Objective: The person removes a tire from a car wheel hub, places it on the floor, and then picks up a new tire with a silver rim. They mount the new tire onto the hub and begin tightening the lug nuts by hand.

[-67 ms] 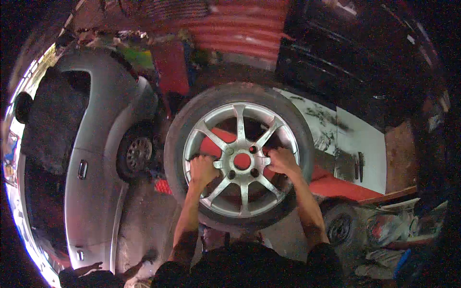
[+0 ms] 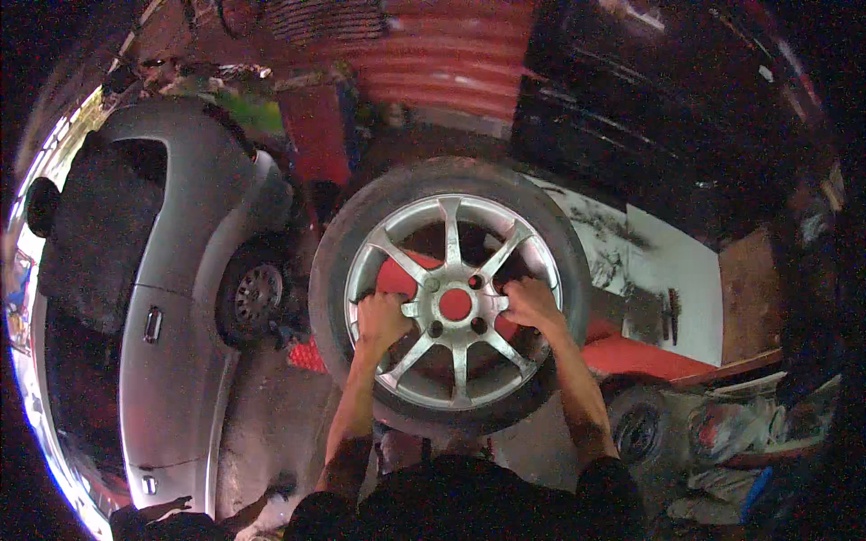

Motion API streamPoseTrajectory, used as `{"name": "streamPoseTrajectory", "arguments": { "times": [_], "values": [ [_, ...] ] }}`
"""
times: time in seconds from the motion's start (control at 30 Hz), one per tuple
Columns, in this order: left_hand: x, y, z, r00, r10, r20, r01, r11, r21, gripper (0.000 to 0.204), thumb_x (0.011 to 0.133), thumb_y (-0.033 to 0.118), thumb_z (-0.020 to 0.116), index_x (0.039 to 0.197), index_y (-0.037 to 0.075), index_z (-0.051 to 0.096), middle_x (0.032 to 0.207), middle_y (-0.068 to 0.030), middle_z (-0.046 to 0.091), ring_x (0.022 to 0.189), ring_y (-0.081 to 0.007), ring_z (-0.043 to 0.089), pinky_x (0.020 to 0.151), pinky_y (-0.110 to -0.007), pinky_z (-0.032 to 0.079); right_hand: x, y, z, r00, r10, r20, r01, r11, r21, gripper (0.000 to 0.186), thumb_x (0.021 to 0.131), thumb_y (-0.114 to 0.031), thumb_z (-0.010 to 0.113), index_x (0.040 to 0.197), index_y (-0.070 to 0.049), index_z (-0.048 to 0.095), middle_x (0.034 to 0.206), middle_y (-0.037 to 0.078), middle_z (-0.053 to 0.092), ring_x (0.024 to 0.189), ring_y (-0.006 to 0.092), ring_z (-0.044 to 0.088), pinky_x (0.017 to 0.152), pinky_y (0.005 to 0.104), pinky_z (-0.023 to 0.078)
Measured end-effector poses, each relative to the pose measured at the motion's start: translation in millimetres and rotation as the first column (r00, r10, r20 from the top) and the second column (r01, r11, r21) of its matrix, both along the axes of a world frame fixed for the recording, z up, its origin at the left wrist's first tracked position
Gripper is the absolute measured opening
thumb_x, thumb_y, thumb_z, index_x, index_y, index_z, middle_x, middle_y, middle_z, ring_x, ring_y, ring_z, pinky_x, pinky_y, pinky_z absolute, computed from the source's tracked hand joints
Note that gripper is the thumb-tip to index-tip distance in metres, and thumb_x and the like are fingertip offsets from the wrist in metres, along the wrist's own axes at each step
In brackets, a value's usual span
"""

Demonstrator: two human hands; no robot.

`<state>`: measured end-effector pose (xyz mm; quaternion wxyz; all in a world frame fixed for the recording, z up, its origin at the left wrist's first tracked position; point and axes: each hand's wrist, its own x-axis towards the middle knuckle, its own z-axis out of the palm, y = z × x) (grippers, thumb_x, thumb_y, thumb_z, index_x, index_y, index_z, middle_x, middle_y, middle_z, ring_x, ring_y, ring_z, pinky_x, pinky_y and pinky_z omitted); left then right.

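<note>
A silver multi-spoke alloy wheel with a black tyre point(image 2: 456, 406) fills the middle of the head view, held upright or nearly so in front of my body; I cannot tell its exact tilt. My left hand point(image 2: 383, 320) is closed round a spoke on the left side of the wheel. On the opposite side my right hand point(image 2: 532, 307) grips another spoke, fingers curled inward. Red surfaces show through the hub hole and between spokes. My fingertips are partly hidden behind the spokes.
At left stands a grey car point(image 2: 171, 379). Behind are a red post point(image 2: 311, 135) and black panels point(image 2: 613, 108). At right lie white boards point(image 2: 677, 288), a steel wheel point(image 2: 636, 424) and assorted scrap point(image 2: 740, 424). Another person's arm point(image 2: 244, 514) shows at lower left.
The surroundings have shifted slightly left in the view, with the car's door handle a little lower. The wheel and both of my hands look almost unchanged.
</note>
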<state>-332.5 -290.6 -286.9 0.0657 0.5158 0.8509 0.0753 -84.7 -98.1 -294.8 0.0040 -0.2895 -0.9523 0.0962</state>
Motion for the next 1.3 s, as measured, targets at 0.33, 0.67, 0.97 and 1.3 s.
{"name": "streamPoseTrajectory", "arguments": {
  "times": [0.33,0.67,0.97,1.3],
  "values": [
    [-17,3,-16,0.986,-0.139,0.088,0.136,0.990,0.035,0.048,0.065,0.032,0.074,0.110,0.014,0.076,0.100,-0.0190,0.072,0.093,-0.0346,0.070,0.085,-0.047,0.056,6,0,-18,0.993,-0.039,0.110,0.015,0.978,0.210,0.050,0.067,-0.038,0.082,0.101,-0.005,0.069,0.097,0.020,0.070,0.098,0.0378,0.068,0.085,0.0491,0.056],
    [-35,3,-30,0.986,-0.165,0.036,0.162,0.985,0.064,0.049,0.068,0.038,0.075,0.106,0.008,0.073,0.107,-0.0196,0.070,0.105,-0.0356,0.067,0.093,-0.048,0.051,19,-2,-38,0.995,-0.015,0.097,-0.006,0.976,0.216,0.045,0.062,-0.043,0.086,0.091,-0.012,0.073,0.103,0.012,0.071,0.096,0.0381,0.067,0.082,0.0496,0.053],
    [-51,-25,-56,0.995,-0.101,-0.003,0.100,0.989,-0.108,0.062,0.071,0.037,0.070,0.124,0.005,0.062,0.120,-0.0211,0.063,0.113,-0.0406,0.061,0.099,-0.051,0.047,-2,-42,-21,0.999,-0.044,-0.001,0.044,0.997,0.063,0.065,0.063,-0.046,0.083,0.118,-0.015,0.069,0.107,0.016,0.070,0.103,0.0397,0.065,0.087,0.0503,0.052],
    [-41,7,-10,0.992,-0.088,0.089,0.093,0.994,-0.060,0.042,0.061,0.030,0.073,0.092,0.003,0.074,0.096,-0.0214,0.071,0.094,-0.0404,0.069,0.088,-0.053,0.053,-18,-6,-15,0.982,-0.109,0.154,0.129,0.984,-0.123,0.059,0.065,-0.040,0.083,0.110,-0.006,0.068,0.109,0.021,0.068,0.103,0.0424,0.065,0.088,0.0521,0.053]
  ]
}}
